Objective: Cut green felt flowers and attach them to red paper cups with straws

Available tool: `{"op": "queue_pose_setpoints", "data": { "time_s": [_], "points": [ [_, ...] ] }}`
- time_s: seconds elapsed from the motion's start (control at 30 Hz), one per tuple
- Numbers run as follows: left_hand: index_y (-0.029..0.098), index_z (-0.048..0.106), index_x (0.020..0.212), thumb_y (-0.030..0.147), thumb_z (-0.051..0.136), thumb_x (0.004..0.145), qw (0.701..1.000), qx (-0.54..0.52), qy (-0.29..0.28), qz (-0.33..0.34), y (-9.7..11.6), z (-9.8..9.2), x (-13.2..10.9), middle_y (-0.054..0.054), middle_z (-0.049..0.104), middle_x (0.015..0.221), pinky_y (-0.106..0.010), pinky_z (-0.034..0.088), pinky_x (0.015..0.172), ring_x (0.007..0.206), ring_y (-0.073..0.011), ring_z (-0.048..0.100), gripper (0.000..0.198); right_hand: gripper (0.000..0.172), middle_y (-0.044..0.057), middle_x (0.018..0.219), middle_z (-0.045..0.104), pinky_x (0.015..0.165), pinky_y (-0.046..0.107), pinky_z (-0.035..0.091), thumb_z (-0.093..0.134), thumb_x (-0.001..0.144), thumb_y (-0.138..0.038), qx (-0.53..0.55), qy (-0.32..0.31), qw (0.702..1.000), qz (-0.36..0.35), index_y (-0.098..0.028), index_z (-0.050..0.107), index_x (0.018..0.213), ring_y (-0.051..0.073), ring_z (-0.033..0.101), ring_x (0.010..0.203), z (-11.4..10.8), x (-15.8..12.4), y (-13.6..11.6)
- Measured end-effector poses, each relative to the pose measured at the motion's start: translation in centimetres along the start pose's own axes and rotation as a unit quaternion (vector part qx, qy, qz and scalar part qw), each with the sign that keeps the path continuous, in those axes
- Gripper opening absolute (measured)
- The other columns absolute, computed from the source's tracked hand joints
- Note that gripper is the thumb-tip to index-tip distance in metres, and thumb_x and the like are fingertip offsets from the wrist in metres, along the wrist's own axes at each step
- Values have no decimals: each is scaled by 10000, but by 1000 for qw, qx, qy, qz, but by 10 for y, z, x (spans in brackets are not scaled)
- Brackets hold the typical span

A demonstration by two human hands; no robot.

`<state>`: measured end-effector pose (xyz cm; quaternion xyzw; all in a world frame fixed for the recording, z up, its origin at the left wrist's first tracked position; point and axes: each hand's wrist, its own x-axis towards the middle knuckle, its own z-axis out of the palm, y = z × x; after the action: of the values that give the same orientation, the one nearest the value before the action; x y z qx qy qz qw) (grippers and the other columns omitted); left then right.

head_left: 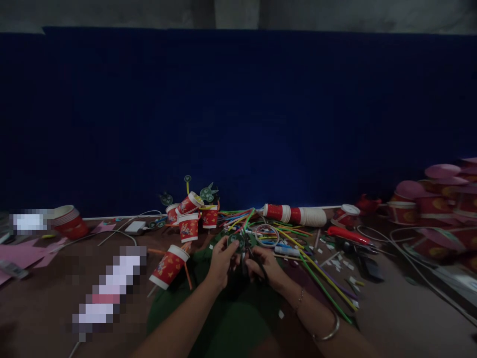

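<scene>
My left hand (221, 261) pinches a small dark green paper cutout (236, 241) over my lap. Close beside it, my right hand (271, 267) has its fingers through the handles of dark scissors (257, 256). The blades point up and away from me, next to the cutout; whether they touch it I cannot tell. Just beyond both hands lies a heap of coloured straws or sticks (298, 241). To the left of my left hand, a red paper cup (169, 267) lies tilted with orange strips attached.
More red cups with green cutouts (188, 227) stand at the back left. A stack of cups (294, 215) lies on its side behind the straws. A red-handled tool (348, 234), cables and paper scraps are at right, near pink-topped cups (402, 209). A blue partition (238, 109) rises behind.
</scene>
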<state>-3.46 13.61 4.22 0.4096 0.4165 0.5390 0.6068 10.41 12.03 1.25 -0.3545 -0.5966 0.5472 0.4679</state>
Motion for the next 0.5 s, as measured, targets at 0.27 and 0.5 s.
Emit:
{"op": "queue_pose_setpoints", "data": {
  "time_s": [0.27,0.5],
  "points": [
    [181,473,695,366,690,626,1000,8,9,0,2,-2,0,88,450,435,-130,248,297,315,-29,343,294,354,-48,490,521,360,181,381,629,692,-490,7,-9,1000,9,-162,498,722,72,460,371,1,-1,-4],
    [179,449,661,358,690,620,1000,8,-1,9,1,-2,0,97,409,422,-128,220,294,307,-18,304,303,359,-54,471,509,344,170,357,643,675,-486,4,-2,1000,14,-158,500,706,65,452,352,1,-1,-5]
  ]
}}
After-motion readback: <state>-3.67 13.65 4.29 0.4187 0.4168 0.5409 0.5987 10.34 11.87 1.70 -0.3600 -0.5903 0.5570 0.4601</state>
